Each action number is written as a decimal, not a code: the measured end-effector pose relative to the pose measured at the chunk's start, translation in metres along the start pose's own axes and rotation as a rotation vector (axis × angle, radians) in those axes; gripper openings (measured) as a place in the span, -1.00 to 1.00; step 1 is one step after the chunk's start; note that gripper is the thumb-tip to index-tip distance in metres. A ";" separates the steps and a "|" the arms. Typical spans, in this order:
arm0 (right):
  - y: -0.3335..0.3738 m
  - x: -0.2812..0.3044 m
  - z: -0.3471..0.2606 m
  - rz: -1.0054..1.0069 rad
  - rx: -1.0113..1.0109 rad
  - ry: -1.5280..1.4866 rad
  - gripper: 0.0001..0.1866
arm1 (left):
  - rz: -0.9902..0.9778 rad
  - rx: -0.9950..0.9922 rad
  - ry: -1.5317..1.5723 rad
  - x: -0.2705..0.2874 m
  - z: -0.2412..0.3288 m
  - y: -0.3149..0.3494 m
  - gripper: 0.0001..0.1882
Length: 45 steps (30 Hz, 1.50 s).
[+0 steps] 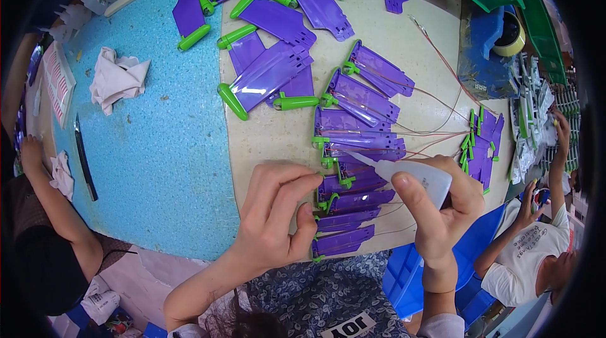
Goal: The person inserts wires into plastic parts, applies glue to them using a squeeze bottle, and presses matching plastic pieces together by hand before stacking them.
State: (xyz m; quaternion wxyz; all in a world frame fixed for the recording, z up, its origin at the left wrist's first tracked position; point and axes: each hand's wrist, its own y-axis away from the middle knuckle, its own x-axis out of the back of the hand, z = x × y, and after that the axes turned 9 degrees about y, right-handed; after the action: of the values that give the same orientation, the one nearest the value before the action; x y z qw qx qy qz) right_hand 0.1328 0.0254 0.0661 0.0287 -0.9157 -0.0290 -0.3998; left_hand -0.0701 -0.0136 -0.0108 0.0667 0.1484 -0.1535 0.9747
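Across the worktop (pixel 249 148), loose purple panels (pixel 278 21) overlap at twelve o'clock, hiding each other's edges; a wired row (pixel 353 122) of similar panels runs from one to five, partly blocked by the hands. At seven the left hand (pixel 271 208) half-curls at its edge, any grip impossible to tell; at four the right hand (pixel 442 218) wraps a white squeeze bottle (pixel 421 174), and a crumpled cloth (pixel 118 80) lies at ten.

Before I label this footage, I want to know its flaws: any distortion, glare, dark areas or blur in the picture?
Head view throughout: the lower edge of the blue mat bows with lens distortion; white glare streaks one purple panel; black fills the corners; the left hand and bottle look reasonably sharp.
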 end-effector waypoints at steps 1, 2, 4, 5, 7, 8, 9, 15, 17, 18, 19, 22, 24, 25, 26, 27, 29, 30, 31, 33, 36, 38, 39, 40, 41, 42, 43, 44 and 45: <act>-0.001 -0.001 0.001 -0.010 0.007 0.014 -0.82 | 0.002 0.002 -0.001 0.000 0.000 0.000 -0.56; -0.002 0.001 0.000 -0.013 0.008 0.014 -0.82 | -0.001 0.000 0.002 0.001 0.000 0.000 -0.56; -0.002 0.005 -0.004 0.021 0.005 0.007 -0.82 | -0.002 -0.004 0.007 0.002 -0.001 0.000 -0.57; -0.004 0.005 -0.005 0.020 0.006 0.008 -0.82 | -0.004 -0.003 0.020 0.002 -0.002 -0.001 -0.57; -0.007 0.005 -0.006 0.088 0.048 -0.050 -0.82 | -0.007 -0.004 0.036 0.002 -0.002 -0.001 -0.57; -0.010 0.004 -0.008 0.090 0.049 -0.048 -0.82 | -0.021 0.010 0.031 0.003 -0.001 -0.001 -0.66; -0.014 0.000 -0.009 0.061 0.017 -0.044 -0.83 | -0.034 0.024 0.024 0.004 -0.002 -0.001 -0.74; -0.022 -0.003 -0.008 0.025 -0.020 -0.046 -0.86 | -0.008 0.028 0.067 0.004 -0.002 -0.001 -0.59; -0.024 -0.001 -0.007 0.063 -0.020 -0.074 -0.87 | -0.020 0.033 0.060 0.004 -0.003 -0.001 -0.67; -0.026 0.001 -0.006 0.118 -0.019 -0.076 -0.87 | -0.035 0.040 0.054 0.005 -0.002 -0.001 -0.75; -0.029 0.002 -0.005 0.173 -0.019 -0.077 -0.87 | -0.036 0.035 0.058 0.005 -0.002 -0.002 -0.75; -0.040 -0.003 -0.001 0.149 -0.082 -0.089 -0.86 | -0.035 0.051 0.056 0.005 -0.001 -0.002 -0.75; -0.046 -0.010 0.002 0.138 -0.082 -0.089 -0.85 | -0.033 0.070 0.061 0.005 -0.001 -0.002 -0.75; -0.047 -0.010 0.002 0.140 -0.082 -0.086 -0.85 | -0.034 0.068 0.064 0.005 -0.001 -0.003 -0.75; -0.048 -0.009 0.002 0.142 -0.092 -0.088 -0.84 | -0.030 0.070 0.064 0.004 -0.001 -0.003 -0.75; -0.049 -0.009 0.002 0.144 -0.102 -0.089 -0.83 | -0.027 0.072 0.063 0.004 -0.002 -0.003 -0.75; -0.046 -0.004 0.004 0.181 -0.102 -0.113 -0.82 | -0.027 0.075 0.060 0.004 -0.002 -0.003 -0.75; -0.046 -0.001 0.005 0.222 -0.103 -0.136 -0.81 | -0.028 0.075 0.060 0.004 -0.001 -0.004 -0.75; -0.049 0.001 0.005 0.224 -0.104 -0.136 -0.81 | -0.030 0.073 0.060 0.004 0.000 -0.004 -0.75; -0.056 0.003 0.006 0.245 -0.192 -0.082 -0.80 | -0.029 0.080 0.053 0.004 0.001 -0.004 -0.77; -0.062 -0.004 0.017 0.269 -0.167 -0.122 -0.82 | -0.024 0.084 0.044 0.004 0.000 -0.005 -0.78; -0.065 -0.008 0.020 0.264 -0.163 -0.137 -0.82 | -0.028 0.088 0.045 0.003 -0.002 -0.005 -0.78; -0.067 -0.009 0.019 0.259 -0.166 -0.131 -0.82 | -0.032 0.091 0.043 0.003 -0.001 -0.006 -0.79; -0.068 -0.010 0.019 0.254 -0.168 -0.126 -0.82 | -0.033 0.090 0.044 0.004 -0.001 -0.006 -0.79; -0.069 -0.010 0.020 0.256 -0.168 -0.126 -0.82 | -0.033 0.093 0.038 0.004 -0.001 -0.006 -0.79; -0.069 -0.008 0.020 0.258 -0.185 -0.137 -0.81 | -0.034 0.096 0.034 0.004 0.000 -0.006 -0.79; -0.068 -0.007 0.021 0.260 -0.202 -0.149 -0.80 | -0.035 0.092 0.034 0.004 0.001 -0.006 -0.79; -0.066 -0.004 0.024 0.264 -0.200 -0.148 -0.80 | -0.028 0.099 0.031 0.004 0.001 -0.007 -0.78; -0.061 0.003 0.030 0.278 -0.249 -0.209 -0.78 | -0.025 0.101 0.034 0.004 0.004 -0.007 -0.78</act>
State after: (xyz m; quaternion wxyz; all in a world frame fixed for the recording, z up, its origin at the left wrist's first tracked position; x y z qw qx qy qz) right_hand 0.1523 0.0888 0.0499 -0.0329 -0.9438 0.1446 -0.2955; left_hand -0.0710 -0.0077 -0.0037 0.0739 0.1369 -0.1012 0.9826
